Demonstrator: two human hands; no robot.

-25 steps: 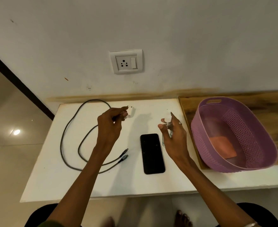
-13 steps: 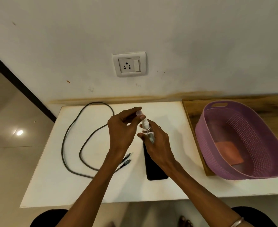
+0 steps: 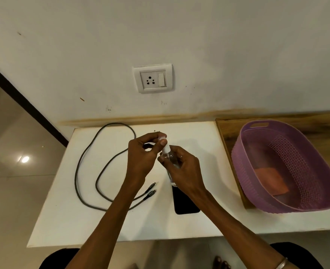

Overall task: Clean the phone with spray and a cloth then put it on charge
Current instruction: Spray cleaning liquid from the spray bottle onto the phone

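Above the counter (image 3: 121, 226), the right hand (image 3: 183, 167) grips a clear spray bottle (image 3: 172, 158) while the left hand (image 3: 142, 154) pinches its white cap (image 3: 163, 141). Beneath lies the phone (image 3: 185, 202), beside a cable (image 3: 86, 171).

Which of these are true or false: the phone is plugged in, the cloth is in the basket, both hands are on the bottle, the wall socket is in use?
1. The phone is plugged in. False: the cable ends lie loose beside it.
2. The orange cloth lies in the purple basket. True.
3. The right hand holds the spray bottle and the left hand pinches its top. True.
4. The wall socket has a plug in it. False: it is empty.
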